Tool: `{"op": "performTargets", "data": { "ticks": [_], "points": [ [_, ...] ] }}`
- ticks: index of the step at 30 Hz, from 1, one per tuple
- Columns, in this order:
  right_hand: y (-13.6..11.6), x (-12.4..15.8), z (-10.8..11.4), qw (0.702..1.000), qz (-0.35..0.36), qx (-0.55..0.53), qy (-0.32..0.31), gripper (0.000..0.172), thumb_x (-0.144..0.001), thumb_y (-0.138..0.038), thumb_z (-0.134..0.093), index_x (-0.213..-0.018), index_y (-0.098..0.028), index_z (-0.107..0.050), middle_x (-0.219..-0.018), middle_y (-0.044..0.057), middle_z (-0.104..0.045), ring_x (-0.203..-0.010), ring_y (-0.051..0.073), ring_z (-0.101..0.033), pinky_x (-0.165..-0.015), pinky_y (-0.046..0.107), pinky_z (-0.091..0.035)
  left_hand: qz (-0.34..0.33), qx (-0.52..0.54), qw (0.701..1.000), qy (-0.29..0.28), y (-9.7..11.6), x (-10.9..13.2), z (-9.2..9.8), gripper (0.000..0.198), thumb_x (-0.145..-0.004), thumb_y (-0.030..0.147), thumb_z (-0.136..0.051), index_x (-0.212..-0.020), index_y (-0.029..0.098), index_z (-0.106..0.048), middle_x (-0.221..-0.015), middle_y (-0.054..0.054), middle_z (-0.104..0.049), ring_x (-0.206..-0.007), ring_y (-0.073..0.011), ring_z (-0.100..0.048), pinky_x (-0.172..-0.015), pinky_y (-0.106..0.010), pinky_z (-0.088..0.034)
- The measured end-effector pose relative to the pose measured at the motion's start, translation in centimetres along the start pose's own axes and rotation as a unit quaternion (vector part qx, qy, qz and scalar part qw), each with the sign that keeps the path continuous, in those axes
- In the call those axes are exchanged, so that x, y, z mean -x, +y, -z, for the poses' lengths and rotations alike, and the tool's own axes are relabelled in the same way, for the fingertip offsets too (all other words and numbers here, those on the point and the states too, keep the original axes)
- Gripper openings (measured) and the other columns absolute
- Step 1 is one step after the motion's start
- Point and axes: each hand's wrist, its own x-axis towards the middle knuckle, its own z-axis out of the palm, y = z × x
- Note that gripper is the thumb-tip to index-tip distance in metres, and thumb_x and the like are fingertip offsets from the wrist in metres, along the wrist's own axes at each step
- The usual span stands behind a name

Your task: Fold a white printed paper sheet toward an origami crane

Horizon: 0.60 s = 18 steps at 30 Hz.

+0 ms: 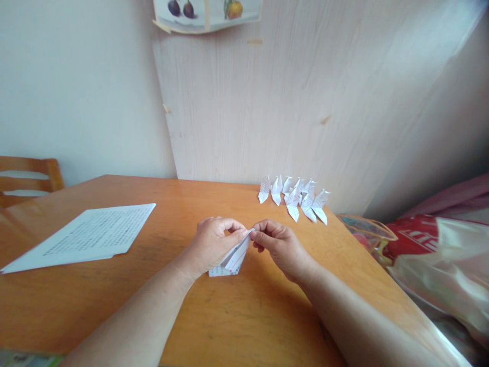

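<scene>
Bare forearms [143, 311] reach up from the bottom edge of the view over a wooden table [206, 326], coming together near the middle. The left hand [217, 244] has its thumb and fingers closed on a folded paper [236, 261], gripping it near the upper tip; how its other fingers lie underneath is hidden. The right hand [280, 250] meets it from the other side, thumb and forefinger pinched at that same tip, the remaining fingers curled in. So the 2 hands share 1 piece, which slants upward between them, its broad lower end down by the tabletop. Printed characters and red lines show on its faces.

Beyond the right hand, near the table's far right corner, folded paper birds [294, 201] stand in a close cluster, white with print on them. Off to the left lies a stack of printed sheets [95, 237], well apart from the hands. Past the right edge sits a red and white bag [416, 242]; a wooden chair [28, 176] shows at the far left.
</scene>
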Motion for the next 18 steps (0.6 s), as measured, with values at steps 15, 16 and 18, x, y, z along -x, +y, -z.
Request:
{"op": "performTargets", "data": {
  "ticks": [15, 16, 18],
  "points": [
    [0.06, 0.02, -0.02, 1.000, -0.010, -0.002, -0.006, 0.018, -0.081, -0.035, -0.070, -0.079, -0.018, -0.064, -0.068, -0.001, -0.060, -0.062, 0.012, -0.051, -0.061, 0.027, -0.041, -0.009, -0.069, 0.997, -0.017, -0.67, -0.29, 0.00, 0.025, -0.087, 0.042, -0.059, -0.079, 0.022, -0.073, -0.074, 0.000, -0.072, -0.072, -0.0166, -0.064, -0.066, -0.025, -0.045],
    [0.03, 0.02, -0.05, 1.000, -0.010, -0.003, -0.006, 0.018, -0.081, -0.035, -0.070, -0.079, -0.018, -0.064, -0.067, -0.001, -0.060, -0.062, 0.012, -0.051, -0.061, 0.027, -0.041, -0.016, -0.079, 0.997, -0.012, -0.60, -0.31, 0.01, 0.024, -0.086, 0.040, -0.059, -0.078, 0.022, -0.073, -0.075, 0.000, -0.072, -0.073, -0.0166, -0.064, -0.068, -0.026, -0.045],
    [-0.05, 0.04, -0.12, 1.000, -0.013, -0.004, -0.004, 0.018, -0.080, -0.036, -0.071, -0.079, -0.018, -0.064, -0.067, -0.001, -0.060, -0.062, 0.012, -0.051, -0.061, 0.028, -0.041, -0.033, -0.099, 0.995, 0.003, -0.46, -0.33, 0.00, 0.021, -0.086, 0.036, -0.060, -0.076, 0.023, -0.073, -0.077, 0.001, -0.073, -0.076, -0.0167, -0.064, -0.071, -0.027, -0.045]
  ]
}}
